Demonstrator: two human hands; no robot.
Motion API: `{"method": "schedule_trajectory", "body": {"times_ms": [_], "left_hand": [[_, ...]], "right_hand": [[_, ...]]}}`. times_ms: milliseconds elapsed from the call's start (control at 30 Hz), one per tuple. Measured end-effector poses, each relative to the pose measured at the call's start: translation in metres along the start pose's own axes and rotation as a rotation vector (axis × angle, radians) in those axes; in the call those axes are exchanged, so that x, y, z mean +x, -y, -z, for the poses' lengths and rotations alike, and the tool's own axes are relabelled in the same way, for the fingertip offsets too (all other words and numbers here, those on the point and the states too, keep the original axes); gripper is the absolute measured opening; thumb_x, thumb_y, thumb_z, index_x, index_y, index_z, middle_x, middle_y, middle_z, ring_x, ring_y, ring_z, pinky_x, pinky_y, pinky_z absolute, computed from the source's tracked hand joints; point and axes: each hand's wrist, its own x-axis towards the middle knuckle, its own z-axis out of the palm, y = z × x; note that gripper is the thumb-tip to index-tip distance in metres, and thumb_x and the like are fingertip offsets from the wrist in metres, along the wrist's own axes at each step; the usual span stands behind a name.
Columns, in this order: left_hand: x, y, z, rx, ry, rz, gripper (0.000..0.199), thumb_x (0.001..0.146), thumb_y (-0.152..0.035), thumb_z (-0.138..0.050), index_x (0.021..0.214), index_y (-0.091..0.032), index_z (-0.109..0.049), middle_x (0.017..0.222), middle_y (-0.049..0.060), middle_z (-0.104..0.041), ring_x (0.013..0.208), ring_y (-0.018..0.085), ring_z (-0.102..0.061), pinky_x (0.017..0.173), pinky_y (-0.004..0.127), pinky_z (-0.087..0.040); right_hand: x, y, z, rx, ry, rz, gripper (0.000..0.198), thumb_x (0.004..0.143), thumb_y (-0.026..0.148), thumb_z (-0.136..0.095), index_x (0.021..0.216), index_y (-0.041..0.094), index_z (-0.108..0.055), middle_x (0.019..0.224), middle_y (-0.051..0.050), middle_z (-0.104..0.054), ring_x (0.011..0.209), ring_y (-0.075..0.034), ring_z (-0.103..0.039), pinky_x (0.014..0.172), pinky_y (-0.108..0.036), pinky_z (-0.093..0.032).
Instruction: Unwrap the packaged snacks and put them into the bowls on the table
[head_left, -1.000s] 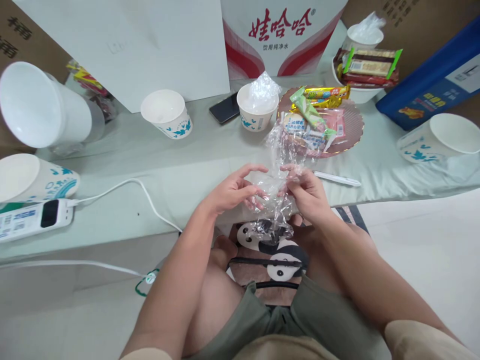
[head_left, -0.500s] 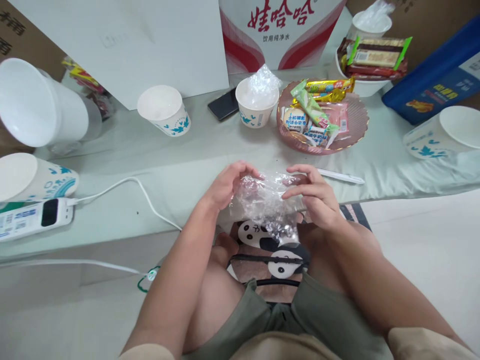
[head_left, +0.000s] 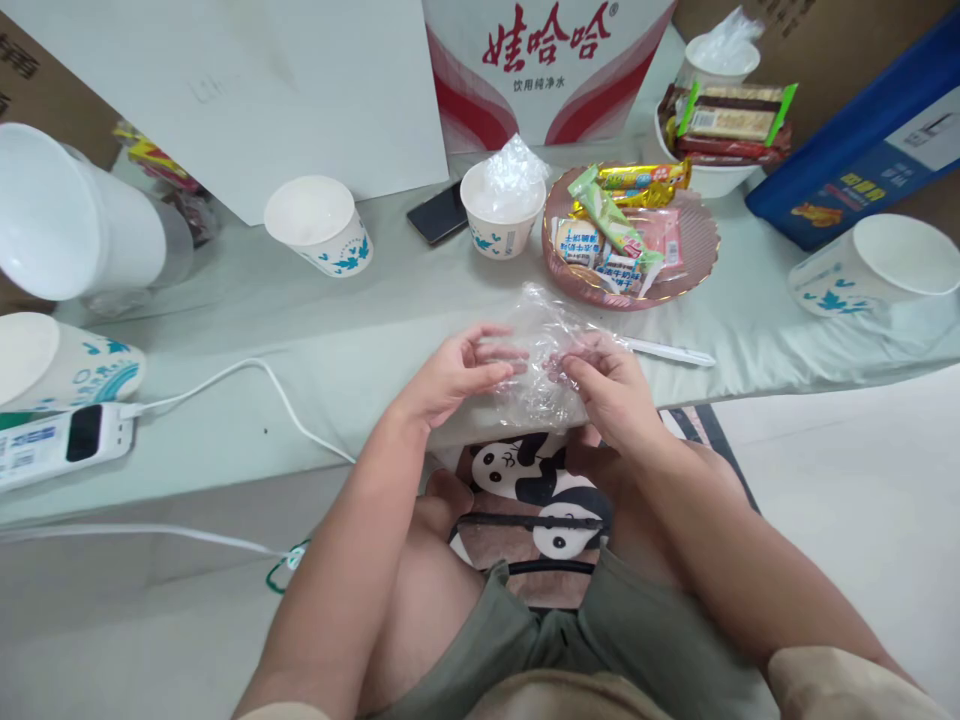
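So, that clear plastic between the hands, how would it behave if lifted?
The plastic is probably floppy, since it lies crumpled in creases beside the right hand. It looks thin and see-through, so it is likely very light. Its shiny surface suggests it may be slippery.

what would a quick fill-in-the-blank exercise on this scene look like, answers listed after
The crumpled clear plastic is ____ the left hand and the right hand.
In the picture, the pink dish stands to the ____ of the dark phone.
The printed pandas are black and ____.

Missing words: between; right; white.
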Motion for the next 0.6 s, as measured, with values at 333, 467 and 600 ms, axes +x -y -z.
{"method": "schedule_trajectory", "body": {"times_ms": [333,467,600], "left_hand": [[-0.007,-0.007,-0.002,0.117,0.014,0.113,0.025,0.087,-0.033,-0.066,0.11,-0.023,-0.06,0.061,-0.005,-0.063,0.051,0.011,-0.062,0.047,0.019,-0.043],[-0.007,-0.008,0.006,-0.044,0.048,0.125,0.04,0.083,-0.024,-0.063,0.123,-0.026,-0.06,0.068,-0.006,-0.061,0.056,0.01,-0.06,0.054,0.02,-0.048],[-0.006,-0.008,0.015,-0.084,0.03,0.088,0.04,0.092,-0.046,-0.047,0.119,-0.021,-0.063,0.075,0.001,-0.06,0.058,0.013,-0.055,0.061,0.028,-0.055]], "right_hand": [[-0.01,-0.007,0.006,-0.153,0.009,0.121,0.027,0.089,0.046,-0.061,0.111,0.03,-0.061,0.078,0.0,-0.063,0.066,-0.018,-0.061,0.057,-0.033,-0.052],[-0.018,0.004,0.012,-0.338,0.191,0.304,0.017,0.088,0.033,-0.056,0.091,0.027,-0.072,0.09,-0.006,-0.069,0.082,-0.025,-0.068,0.072,-0.041,-0.057],[-0.018,0.015,0.012,-0.64,0.229,0.531,0.037,0.078,0.015,-0.051,0.101,0.027,-0.078,0.105,-0.007,-0.072,0.096,-0.027,-0.069,0.089,-0.046,-0.057]]}}
